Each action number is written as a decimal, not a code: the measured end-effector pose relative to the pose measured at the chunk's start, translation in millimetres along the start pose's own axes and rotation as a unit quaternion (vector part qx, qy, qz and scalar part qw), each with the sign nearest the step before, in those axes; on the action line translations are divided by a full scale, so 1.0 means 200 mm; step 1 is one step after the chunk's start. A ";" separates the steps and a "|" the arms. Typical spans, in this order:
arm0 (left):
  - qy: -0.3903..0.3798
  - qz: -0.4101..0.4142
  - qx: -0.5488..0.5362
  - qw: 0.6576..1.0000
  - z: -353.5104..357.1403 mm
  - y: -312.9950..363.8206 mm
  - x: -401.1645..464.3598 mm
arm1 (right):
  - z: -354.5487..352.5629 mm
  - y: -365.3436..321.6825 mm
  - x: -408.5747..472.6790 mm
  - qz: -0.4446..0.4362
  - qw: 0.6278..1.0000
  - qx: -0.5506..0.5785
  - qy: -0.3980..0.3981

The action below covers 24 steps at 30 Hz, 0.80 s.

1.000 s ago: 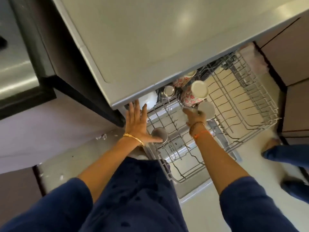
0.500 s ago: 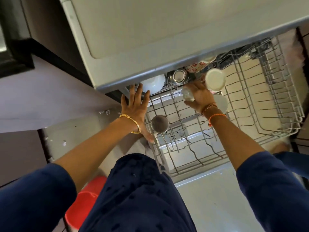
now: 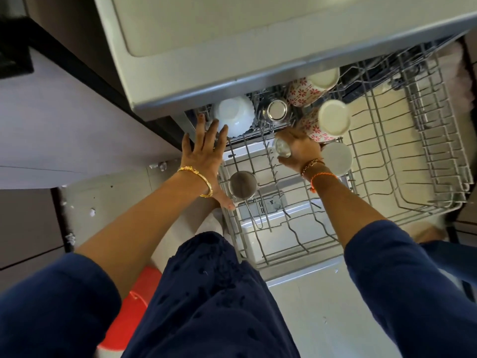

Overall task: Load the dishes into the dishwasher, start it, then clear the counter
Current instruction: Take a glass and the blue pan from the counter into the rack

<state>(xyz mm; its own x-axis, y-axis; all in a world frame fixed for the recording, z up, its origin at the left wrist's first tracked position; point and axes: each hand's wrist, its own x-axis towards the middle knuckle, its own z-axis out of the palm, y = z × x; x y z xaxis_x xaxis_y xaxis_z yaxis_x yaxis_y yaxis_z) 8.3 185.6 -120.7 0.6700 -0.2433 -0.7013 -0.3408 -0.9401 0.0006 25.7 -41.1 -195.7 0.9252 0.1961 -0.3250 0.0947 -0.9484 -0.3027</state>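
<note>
While the right hand (image 3: 299, 151) curls its fingers (image 3: 289, 136) round a small glass (image 3: 283, 149) above the rack (image 3: 387, 161) tines, and the left hand (image 3: 206, 151) rests flat, fingers straight, on the rack's edge, seat the glass mouth-down between tines, clear of the patterned cups (image 3: 316, 126).

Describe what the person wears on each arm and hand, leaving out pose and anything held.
Both arms have dark navy blue sleeves pushed up above the elbow, leaving the forearms bare. The left hand has a thin gold bangle at the wrist and dark red polish on the fingernails. The right hand has a beaded bracelet at the wrist and, next to it, an orange thread tied round.
</note>
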 end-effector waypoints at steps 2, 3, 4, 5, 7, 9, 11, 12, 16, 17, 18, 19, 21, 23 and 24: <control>0.008 0.007 0.001 1.000 0.00 0.00 -0.01 | 0.01 0.02 0.01 0.000 1.000 -0.004 -0.020; 0.011 0.009 0.003 1.000 0.00 0.00 0.00 | 0.02 0.03 0.01 0.001 1.000 -0.003 -0.026; 0.014 0.008 0.003 1.000 0.01 0.00 0.00 | 0.02 0.04 0.02 0.002 0.999 -0.003 -0.033; 0.016 0.006 0.003 1.000 0.01 0.00 0.00 | 0.02 0.04 0.03 0.002 0.999 0.000 -0.041; 0.024 0.003 0.001 1.000 0.01 0.00 0.00 | 0.02 0.04 0.06 -0.002 0.998 0.004 -0.062; 0.025 0.003 0.002 1.000 0.01 0.00 0.00 | 0.01 0.03 0.08 -0.008 0.996 -0.019 -0.082; 0.025 0.004 0.006 1.000 0.01 0.00 0.00 | 0.02 0.03 0.08 -0.008 0.996 -0.050 -0.075; 0.025 0.003 0.006 1.000 0.01 0.00 0.00 | 0.02 0.03 0.08 -0.010 0.996 -0.064 -0.066; 0.030 0.002 0.002 1.000 0.02 0.00 0.00 | 0.03 0.00 0.03 -0.028 0.992 -0.123 -0.025; 0.032 0.003 -0.002 0.999 0.03 0.00 0.00 | 0.03 -0.01 0.01 -0.039 0.992 -0.117 0.004; 0.035 0.006 -0.008 0.999 0.03 0.00 0.00 | 0.03 -0.01 -0.01 -0.055 0.992 -0.109 0.039; 0.036 0.008 -0.013 0.999 0.02 0.00 0.00 | 0.02 -0.01 -0.03 -0.076 0.988 -0.111 0.081; 0.039 0.011 -0.018 0.999 0.02 -0.01 -0.01 | 0.02 -0.01 -0.10 -0.106 0.971 -0.126 0.175; 0.044 0.013 -0.016 0.999 0.02 -0.01 -0.01 | 0.00 -0.06 -0.19 -0.095 0.945 -0.113 0.291; 0.043 0.011 -0.012 0.999 0.02 -0.01 -0.01 | -0.02 -0.10 -0.24 -0.087 0.928 -0.097 0.348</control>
<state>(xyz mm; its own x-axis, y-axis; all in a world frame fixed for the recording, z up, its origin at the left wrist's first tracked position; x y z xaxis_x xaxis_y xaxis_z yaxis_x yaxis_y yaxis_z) 4.5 188.5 -121.7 0.7171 -0.2834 -0.6368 -0.3411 -0.9394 0.0340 -18.9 -32.8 -171.8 0.8964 0.2061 0.3923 0.2671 -0.9577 -0.1071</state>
